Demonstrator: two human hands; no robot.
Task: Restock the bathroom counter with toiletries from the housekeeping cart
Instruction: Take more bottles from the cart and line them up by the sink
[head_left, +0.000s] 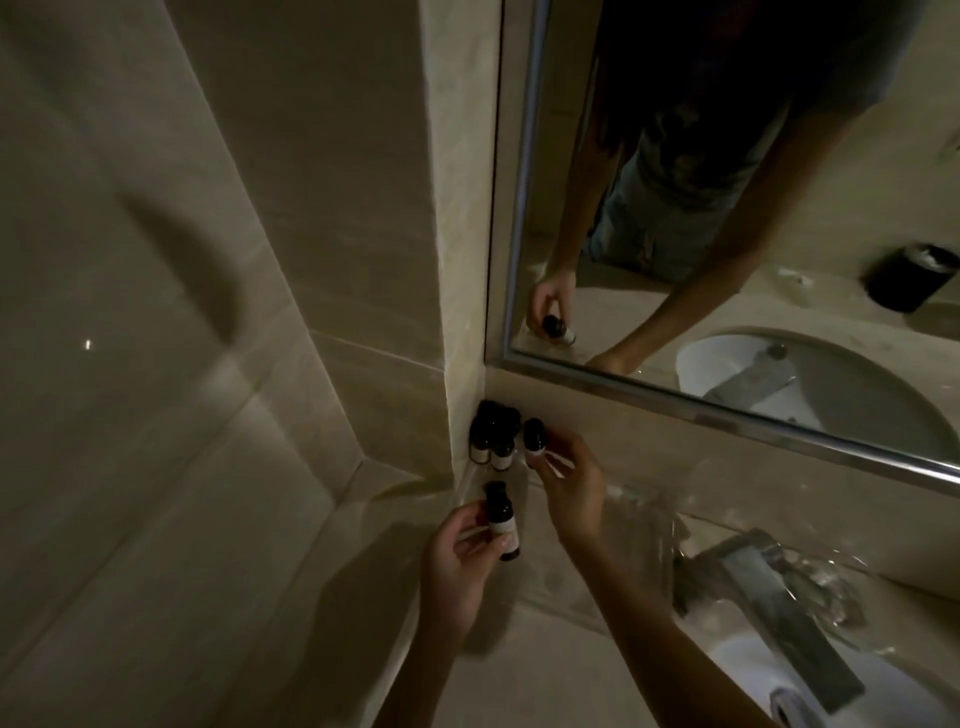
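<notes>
At the back left corner of the beige stone desk (540, 660), where the tiled side wall (208, 312) meets the wall below the mirror, a cluster of small dark round-capped bottles (491, 441) w/ pale labels stands upright, packed tight into the corner. Light is dim, so the exact count can't be told.

The right hand (571, 493) pinches a second small dark bottle (535, 440) btw thumb & fingertips. It's upright, cap up, just beside the cluster on its right. Can't tell if it touches the cluster or if its base sits on the desk.

The left hand (460, 561) grips a third dark cylindrical bottle (503, 522) w/ pale label, fingers & thumb curled round its lower half, cap pointing toward the corner. It's held nearer the desk's front edge, apart from the cluster.

A crinkled clear plastic wrap (649, 519) lies on the desk along the back edge, right of the right hand. Further right, a chrome flat-spout tap (779, 613) reaches over a white oval basin (841, 696).

A metal-framed mirror (727, 208) hangs above the back edge. It reflects both arms, a bottle in one hand, the basin & a black cylindrical cup (909, 278) standing on the desk beyond the basin.
</notes>
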